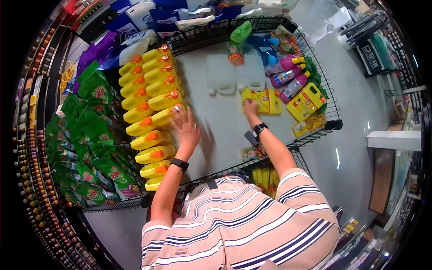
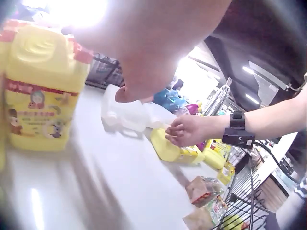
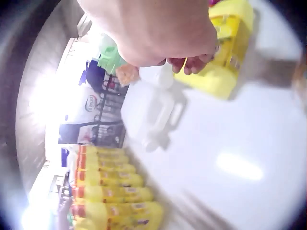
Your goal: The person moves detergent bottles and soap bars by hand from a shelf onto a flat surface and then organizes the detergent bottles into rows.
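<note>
My left hand [image 1: 184, 128] reaches over the row of yellow detergent jugs [image 1: 155, 135] with orange-red caps. Its fingers are spread and extended, with the tips at the cap of one jug; in the left wrist view a yellow jug [image 2: 41, 100] stands upright beside this hand. My right hand [image 1: 250, 106] is at the near end of a yellow jug [image 1: 265, 101] lying on its side, its fingers curled over that end. I cannot tell whether they grip it. Two whitish, translucent jugs [image 1: 220, 74] lie just beyond the right hand.
Green bags [image 1: 94, 139] fill the left side, with purple and blue-white packs behind. Purple bottles [image 1: 294, 85], another yellow jug [image 1: 303, 102] and a green bottle [image 1: 240, 33] stand or lie on the right and back. A black wire rim [image 1: 315, 58] surrounds the white surface [image 1: 198, 67].
</note>
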The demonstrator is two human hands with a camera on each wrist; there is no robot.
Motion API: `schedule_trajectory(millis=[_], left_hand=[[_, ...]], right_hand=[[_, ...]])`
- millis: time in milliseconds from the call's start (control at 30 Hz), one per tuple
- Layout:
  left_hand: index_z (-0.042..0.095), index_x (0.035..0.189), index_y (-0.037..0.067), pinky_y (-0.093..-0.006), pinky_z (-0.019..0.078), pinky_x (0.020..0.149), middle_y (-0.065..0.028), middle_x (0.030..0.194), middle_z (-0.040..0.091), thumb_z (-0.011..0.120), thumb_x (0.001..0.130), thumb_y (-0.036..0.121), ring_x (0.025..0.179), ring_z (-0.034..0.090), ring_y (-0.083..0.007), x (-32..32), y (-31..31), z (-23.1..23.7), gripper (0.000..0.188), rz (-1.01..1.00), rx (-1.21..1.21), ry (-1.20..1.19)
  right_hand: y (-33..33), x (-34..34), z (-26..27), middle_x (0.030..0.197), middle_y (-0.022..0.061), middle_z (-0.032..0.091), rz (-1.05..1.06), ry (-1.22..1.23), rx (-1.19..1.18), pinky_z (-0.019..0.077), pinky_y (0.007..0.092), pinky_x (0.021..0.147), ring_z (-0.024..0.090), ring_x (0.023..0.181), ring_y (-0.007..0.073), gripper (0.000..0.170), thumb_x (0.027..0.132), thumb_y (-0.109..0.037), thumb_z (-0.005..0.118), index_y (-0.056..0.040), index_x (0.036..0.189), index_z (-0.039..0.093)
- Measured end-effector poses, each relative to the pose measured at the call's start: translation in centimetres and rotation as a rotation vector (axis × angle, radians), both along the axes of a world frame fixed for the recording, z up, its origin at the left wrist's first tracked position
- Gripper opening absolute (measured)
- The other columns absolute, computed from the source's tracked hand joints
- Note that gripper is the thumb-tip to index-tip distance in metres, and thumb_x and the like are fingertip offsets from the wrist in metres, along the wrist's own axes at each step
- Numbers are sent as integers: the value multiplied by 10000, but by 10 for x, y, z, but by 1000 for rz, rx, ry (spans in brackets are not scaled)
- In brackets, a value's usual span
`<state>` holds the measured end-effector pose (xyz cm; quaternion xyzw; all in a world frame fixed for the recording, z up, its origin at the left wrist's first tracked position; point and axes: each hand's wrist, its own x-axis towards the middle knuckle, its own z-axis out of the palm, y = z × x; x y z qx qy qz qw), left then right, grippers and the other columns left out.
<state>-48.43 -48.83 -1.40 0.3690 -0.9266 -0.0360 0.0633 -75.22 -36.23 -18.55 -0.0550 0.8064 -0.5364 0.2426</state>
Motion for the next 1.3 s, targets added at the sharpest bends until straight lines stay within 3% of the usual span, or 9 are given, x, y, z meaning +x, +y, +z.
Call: schedule_trajectory(millis=[267, 333, 500, 567, 633, 767, 867, 1067, 1300], left_hand=[[368, 1320, 75, -613, 142, 1022, -217, 1442, 143, 588, 711, 201, 1346, 47, -403, -47, 60, -47, 660, -251, 179, -25], [382, 1306, 67, -616, 165, 1017, -224, 1438, 155, 585, 706, 181, 1348, 45, -402, -49, 67, -54, 644, -339, 302, -138], [460, 1205, 52, -601, 221, 1006, -225, 1421, 196, 627, 699, 208, 1341, 65, -409, -49, 75, -73, 555, -349, 376, -206], [512, 1110, 40, -601, 254, 992, -229, 1406, 234, 604, 691, 168, 1340, 102, -404, -48, 78, -71, 448, -378, 428, -167], [515, 1103, 39, -585, 274, 989, -226, 1393, 255, 599, 694, 162, 1335, 129, -399, -46, 78, -66, 436, -348, 436, -147], [496, 1107, 44, -515, 376, 921, -203, 1281, 391, 587, 728, 181, 1253, 293, -391, -44, 78, -80, 413, -442, 441, -78], [517, 1039, 48, -473, 428, 832, -170, 1124, 499, 564, 746, 167, 1129, 431, -347, -47, 86, -93, 320, -486, 467, -39], [555, 1004, 78, -403, 479, 722, -115, 981, 572, 543, 758, 126, 902, 581, -293, -52, 85, -112, 251, -576, 483, -73], [489, 1144, 56, -443, 466, 780, -226, 1048, 573, 477, 829, 187, 950, 574, -370, -79, 125, -141, 341, -545, 699, -192]], right_hand=[[120, -59, 34, 966, 214, 606, 104, 655, 699, 455, 445, 770, 576, 896, 374, 319, 759, -160, 569, -14, 1042, 538], [131, -79, 3, 1035, 245, 573, 315, 258, 718, 450, 441, 807, 540, 976, 391, 361, 738, -127, 560, -24, 1082, 519], [128, -75, 15, 967, 213, 613, 487, 363, 602, 482, 408, 771, 572, 934, 370, 434, 626, -126, 630, -48, 1045, 550], [115, -82, 16, 820, 152, 650, 752, 368, 864, 506, 367, 622, 633, 708, 302, 362, 627, -191, 697, -29, 936, 600], [107, -91, -9, 729, 78, 640, 814, -258, 965, 482, 308, 531, 599, 567, 187, 336, 636, -277, 743, -46, 849, 624], [101, -4, 20, 634, 28, 568, 861, -608, 439, 438, 237, 485, 523, 533, 121, 301, 732, -280, 700, -21, 857, 610], [78, 58, 41, 832, 43, 568, 884, -529, 316, 450, 249, 539, 525, 619, 114, 440, 771, -288, 649, -41, 1101, 495], [54, 73, 23, 823, 7, 597, 1214, -413, 409, 448, 241, 575, 548, 662, 97, 208, 819, -164, 563, -50, 992, 582], [122, 30, 2, 802, 59, 596, 320, -376, 165, 457, 285, 578, 567, 676, 158, 252, 841, -225, 530, -1, 946, 577]])
